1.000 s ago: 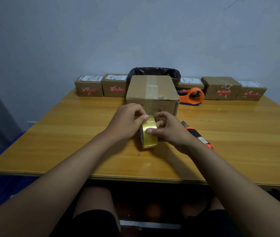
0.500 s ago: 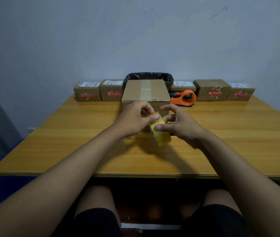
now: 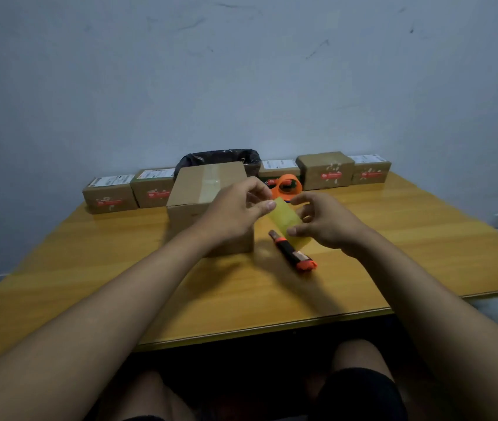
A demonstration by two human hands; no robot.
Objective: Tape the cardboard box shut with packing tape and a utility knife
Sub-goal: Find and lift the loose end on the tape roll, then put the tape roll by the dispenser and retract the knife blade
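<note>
Brown cardboard box sits mid-desk; your left hand and right hand both pinch the yellow tape roll above the orange-black utility knife.

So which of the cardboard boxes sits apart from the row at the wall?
The big plain box right behind the left hand, tape strip along its top; the five smaller labelled ones line the wall.

No text can be read. The small boxes along the wall carry white shipping labels on top and red marks on their fronts, all too blurred to make out.
</note>
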